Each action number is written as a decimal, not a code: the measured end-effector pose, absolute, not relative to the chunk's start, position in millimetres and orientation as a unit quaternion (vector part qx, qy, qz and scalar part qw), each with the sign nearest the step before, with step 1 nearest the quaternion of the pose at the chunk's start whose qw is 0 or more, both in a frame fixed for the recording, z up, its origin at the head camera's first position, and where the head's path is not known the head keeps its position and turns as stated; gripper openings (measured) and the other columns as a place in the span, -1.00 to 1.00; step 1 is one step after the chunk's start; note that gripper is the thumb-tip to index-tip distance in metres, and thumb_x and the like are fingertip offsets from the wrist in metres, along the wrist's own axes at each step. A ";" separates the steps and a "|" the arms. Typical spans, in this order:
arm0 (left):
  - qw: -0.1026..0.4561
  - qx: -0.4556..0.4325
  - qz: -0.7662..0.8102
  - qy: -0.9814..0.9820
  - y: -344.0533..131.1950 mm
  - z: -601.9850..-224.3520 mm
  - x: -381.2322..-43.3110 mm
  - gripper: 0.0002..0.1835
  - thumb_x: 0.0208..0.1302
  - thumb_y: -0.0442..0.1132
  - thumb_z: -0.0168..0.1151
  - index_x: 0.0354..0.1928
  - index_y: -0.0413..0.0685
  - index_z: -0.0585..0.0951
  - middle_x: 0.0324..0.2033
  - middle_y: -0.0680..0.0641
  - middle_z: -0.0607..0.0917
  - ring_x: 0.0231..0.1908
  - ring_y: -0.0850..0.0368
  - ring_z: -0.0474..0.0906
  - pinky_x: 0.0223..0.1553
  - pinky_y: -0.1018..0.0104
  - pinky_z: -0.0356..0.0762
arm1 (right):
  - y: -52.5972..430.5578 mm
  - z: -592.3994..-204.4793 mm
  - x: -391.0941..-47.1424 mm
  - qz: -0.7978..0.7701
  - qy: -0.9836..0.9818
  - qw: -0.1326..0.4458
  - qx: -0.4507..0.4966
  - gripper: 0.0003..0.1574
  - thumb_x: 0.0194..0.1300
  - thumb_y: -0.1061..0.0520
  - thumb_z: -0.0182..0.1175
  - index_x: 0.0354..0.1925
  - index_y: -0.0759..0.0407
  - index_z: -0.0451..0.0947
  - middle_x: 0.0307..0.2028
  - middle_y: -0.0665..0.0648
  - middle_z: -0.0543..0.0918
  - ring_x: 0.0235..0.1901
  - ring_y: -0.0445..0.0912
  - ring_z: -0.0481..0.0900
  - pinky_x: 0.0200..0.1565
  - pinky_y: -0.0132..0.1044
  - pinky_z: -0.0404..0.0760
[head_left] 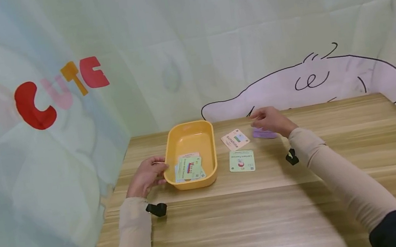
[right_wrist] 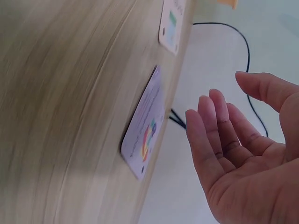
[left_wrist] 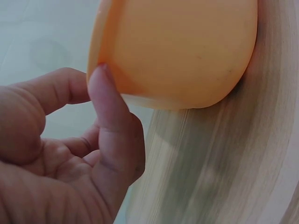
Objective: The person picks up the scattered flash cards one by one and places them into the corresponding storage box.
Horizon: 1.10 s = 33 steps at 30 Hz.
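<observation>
A yellow plastic tray [head_left: 208, 147] stands on the table, with several picture cards [head_left: 191, 168] lying in its near end. My left hand [head_left: 148, 176] pinches the tray's near-left rim; the left wrist view shows thumb and a finger [left_wrist: 77, 84] at that edge. Right of the tray lie a cream "sunshine" card [head_left: 235, 139] and a green card [head_left: 241, 161]. Above a purple card [head_left: 264, 133] hovers my right hand [head_left: 272, 121], holding nothing. In the right wrist view its fingers are slightly bent and apart from the purple card [right_wrist: 144, 128], which shows a rainbow-coloured picture.
The wood-grain table [head_left: 237, 228] meets a printed fabric backdrop [head_left: 156, 53] at its back and left edges. Coloured letters are on the backdrop at left, and a line-drawn figure is on it behind the right hand.
</observation>
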<state>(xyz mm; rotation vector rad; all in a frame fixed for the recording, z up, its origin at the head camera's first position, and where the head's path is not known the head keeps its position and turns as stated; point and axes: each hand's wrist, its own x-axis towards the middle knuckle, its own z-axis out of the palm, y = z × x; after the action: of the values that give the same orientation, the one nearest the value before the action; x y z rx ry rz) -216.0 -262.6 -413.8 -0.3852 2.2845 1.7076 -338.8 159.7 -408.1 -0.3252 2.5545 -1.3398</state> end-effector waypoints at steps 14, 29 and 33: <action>0.128 -0.126 0.591 0.787 -262.8 -413.2 -216.2 -0.57 0.49 -0.27 0.14 0.31 -0.24 0.41 0.02 -0.26 0.62 -0.28 0.08 0.64 -0.41 0.35 0.68 | 174.5 -420.6 -348.7 -0.457 0.876 0.105 -0.115 -0.40 0.41 0.23 0.23 0.31 0.49 0.37 0.13 0.46 0.57 0.04 0.23 0.62 0.13 0.01 0.64; 0.126 -0.128 0.585 0.791 -262.4 -412.3 -214.3 -0.59 0.48 -0.27 0.13 0.29 -0.24 0.42 0.03 -0.28 0.61 -0.24 0.01 0.63 -0.41 0.35 0.67 | 184.9 -430.7 -359.7 -0.420 0.893 0.137 -0.083 -0.26 0.36 0.19 0.30 0.39 0.40 0.31 0.30 0.45 0.44 0.27 0.28 0.42 0.38 0.15 0.34; 0.125 -0.130 0.584 0.791 -262.5 -411.3 -213.2 -0.60 0.49 -0.27 0.13 0.28 -0.23 0.42 0.03 -0.28 0.61 -0.24 0.00 0.63 -0.40 0.34 0.67 | 186.3 -433.5 -361.1 -0.402 0.900 0.154 -0.073 -0.19 0.28 0.21 0.38 0.40 0.35 0.31 0.36 0.41 0.40 0.33 0.29 0.35 0.43 0.17 0.25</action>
<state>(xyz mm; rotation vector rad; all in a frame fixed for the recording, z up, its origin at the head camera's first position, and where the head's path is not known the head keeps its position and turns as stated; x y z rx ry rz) -213.2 -262.5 -411.3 -0.3783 2.3065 1.7022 -361.1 186.3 -433.5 -0.2105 2.5789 -1.1533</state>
